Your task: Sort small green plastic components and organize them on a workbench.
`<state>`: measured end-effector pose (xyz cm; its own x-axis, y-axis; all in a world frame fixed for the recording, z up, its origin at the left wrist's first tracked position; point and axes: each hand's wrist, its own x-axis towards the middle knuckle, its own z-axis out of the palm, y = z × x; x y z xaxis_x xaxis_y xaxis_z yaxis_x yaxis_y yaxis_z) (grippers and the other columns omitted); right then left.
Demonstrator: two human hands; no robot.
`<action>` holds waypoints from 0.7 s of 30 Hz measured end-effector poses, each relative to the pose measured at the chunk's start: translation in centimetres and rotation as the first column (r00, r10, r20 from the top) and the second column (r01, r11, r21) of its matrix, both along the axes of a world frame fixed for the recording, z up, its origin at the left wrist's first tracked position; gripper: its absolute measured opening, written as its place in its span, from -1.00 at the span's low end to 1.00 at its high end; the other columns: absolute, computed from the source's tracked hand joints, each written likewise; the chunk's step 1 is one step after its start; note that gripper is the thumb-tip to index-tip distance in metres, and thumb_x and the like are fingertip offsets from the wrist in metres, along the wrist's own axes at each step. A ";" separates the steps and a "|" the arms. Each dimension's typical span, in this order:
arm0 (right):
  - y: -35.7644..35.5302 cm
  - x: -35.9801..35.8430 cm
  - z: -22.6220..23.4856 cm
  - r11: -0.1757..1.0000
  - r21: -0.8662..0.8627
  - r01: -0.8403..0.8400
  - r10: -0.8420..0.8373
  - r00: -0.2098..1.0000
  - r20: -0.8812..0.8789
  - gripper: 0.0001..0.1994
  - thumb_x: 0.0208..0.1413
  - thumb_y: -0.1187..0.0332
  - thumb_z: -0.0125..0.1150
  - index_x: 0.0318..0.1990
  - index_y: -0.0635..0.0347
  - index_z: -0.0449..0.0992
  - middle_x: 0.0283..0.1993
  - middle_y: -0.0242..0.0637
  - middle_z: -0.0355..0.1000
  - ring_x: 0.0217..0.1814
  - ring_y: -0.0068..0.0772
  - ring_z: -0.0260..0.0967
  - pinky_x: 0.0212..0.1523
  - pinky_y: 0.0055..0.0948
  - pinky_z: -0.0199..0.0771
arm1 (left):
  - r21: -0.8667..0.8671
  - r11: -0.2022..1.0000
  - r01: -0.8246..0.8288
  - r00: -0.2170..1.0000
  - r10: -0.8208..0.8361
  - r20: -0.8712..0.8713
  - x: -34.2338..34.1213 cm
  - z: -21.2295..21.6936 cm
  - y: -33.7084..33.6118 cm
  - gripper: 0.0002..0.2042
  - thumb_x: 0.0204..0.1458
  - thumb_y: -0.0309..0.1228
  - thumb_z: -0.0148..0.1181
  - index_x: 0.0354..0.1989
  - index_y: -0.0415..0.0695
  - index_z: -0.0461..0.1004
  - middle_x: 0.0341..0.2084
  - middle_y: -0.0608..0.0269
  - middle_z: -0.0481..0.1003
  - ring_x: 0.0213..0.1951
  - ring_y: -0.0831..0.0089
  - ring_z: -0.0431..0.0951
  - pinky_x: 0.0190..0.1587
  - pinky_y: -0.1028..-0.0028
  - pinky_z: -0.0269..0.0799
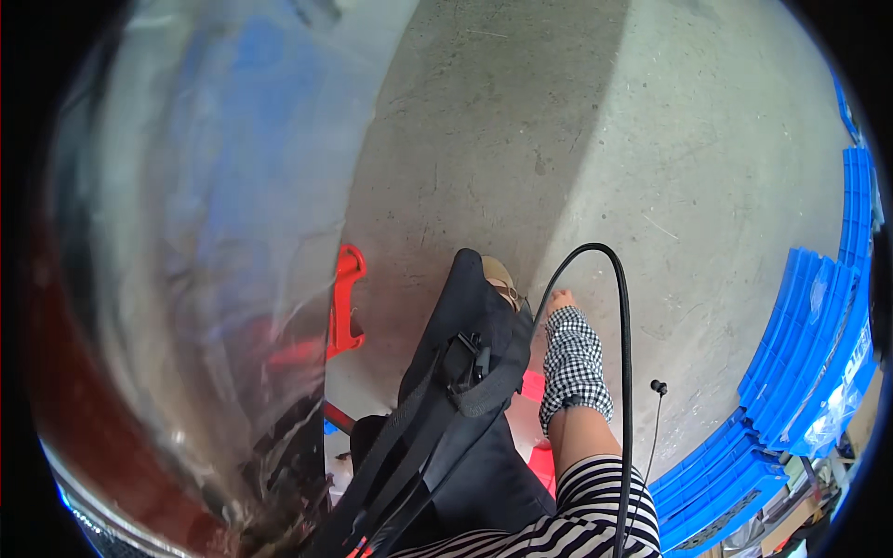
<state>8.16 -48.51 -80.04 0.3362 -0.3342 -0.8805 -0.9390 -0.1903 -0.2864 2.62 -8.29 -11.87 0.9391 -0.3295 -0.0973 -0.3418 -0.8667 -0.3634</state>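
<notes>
the right hand (561,299) in its checked black-and-white sleeve cover (574,365) is hanging beside the black strapped bag (465,372); i cannot tell its grip, and the left hand is not showing. nothing is being held, so no handling is under way over the grey concrete floor (558,121).

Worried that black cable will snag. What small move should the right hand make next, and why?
Probably draw the right hand slowly back from the black cable, which loops right over it and hangs down past the checked sleeve; whether the hand grips it cannot be told.
</notes>
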 end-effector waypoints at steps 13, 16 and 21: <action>-0.3 -8.8 5.5 0.889 0.189 0.417 -0.434 0.636 0.638 -0.67 0.28 0.31 0.00 0.11 0.24 0.49 0.16 -0.13 0.29 0.26 -0.22 0.21 0.28 -0.32 0.18 | -0.051 0.987 0.155 0.985 -0.150 0.088 0.6 -1.5 1.8 -0.06 0.03 -0.44 0.23 0.48 0.09 -0.34 0.38 -0.45 -0.35 0.37 -0.47 -0.23 0.30 -0.27 -0.18; -2.8 -10.4 16.0 0.942 0.241 0.235 -0.336 0.616 0.713 -0.62 0.32 0.26 -0.04 0.18 0.28 0.41 0.29 -0.19 0.24 0.38 -0.28 0.08 0.38 -0.33 0.01 | -0.059 0.991 0.120 0.983 -0.111 0.145 -2.4 2.4 0.1 -0.16 0.02 -0.23 0.27 0.44 0.07 -0.11 0.36 -0.47 -0.26 0.33 -0.58 -0.25 0.22 -0.47 -0.21; -5.5 -11.3 35.7 0.948 0.317 0.013 -0.277 0.524 0.806 -0.58 0.34 0.28 -0.08 0.26 0.30 0.31 0.35 -0.19 0.15 0.44 -0.26 0.01 0.44 -0.30 -0.09 | -0.147 0.968 0.205 0.955 -0.165 0.246 -0.3 2.6 -1.0 -0.11 -0.08 -0.11 0.39 0.38 -0.11 0.01 0.36 -0.25 -0.06 0.39 -0.20 -0.07 0.30 -0.39 -0.24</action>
<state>-3.18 -54.04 -44.31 0.9217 -0.2730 -0.2754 -0.2501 0.1242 -0.9602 2.35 -9.26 -9.25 0.8501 -0.4924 0.1866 -0.4262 -0.8516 -0.3052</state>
